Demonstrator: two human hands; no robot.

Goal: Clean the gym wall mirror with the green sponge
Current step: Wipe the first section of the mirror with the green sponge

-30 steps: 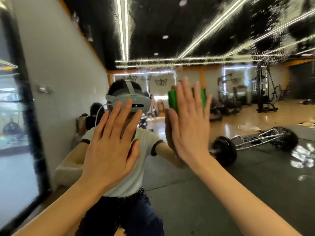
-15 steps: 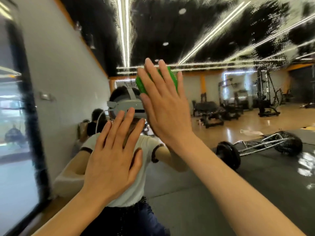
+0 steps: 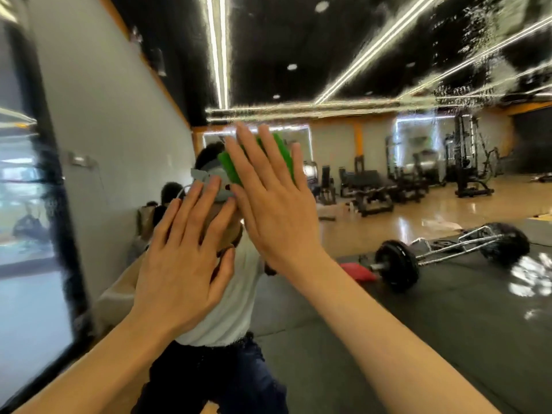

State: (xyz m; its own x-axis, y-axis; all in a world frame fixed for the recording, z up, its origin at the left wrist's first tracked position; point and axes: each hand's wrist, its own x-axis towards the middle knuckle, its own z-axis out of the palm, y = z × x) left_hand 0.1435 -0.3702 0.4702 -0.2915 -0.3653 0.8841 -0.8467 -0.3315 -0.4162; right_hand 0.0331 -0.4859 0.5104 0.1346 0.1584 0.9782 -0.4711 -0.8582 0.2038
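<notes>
Wiping step: your right hand (image 3: 277,210), fingers straight, presses the green sponge (image 3: 257,159) on the wall mirror (image 3: 388,309); left hand (image 3: 185,264) flat beside. Next: sweep toward the streaks above the sponge.

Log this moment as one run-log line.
right hand: flat on green sponge against mirror | left hand: flat on glass | streaks upper right

Sponge (image 3: 257,161) between right hand (image 3: 277,204), mirror (image 3: 388,309).

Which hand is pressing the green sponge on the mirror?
The right hand, fingers flat over the green sponge; the left hand lies bare against the mirror.
</notes>
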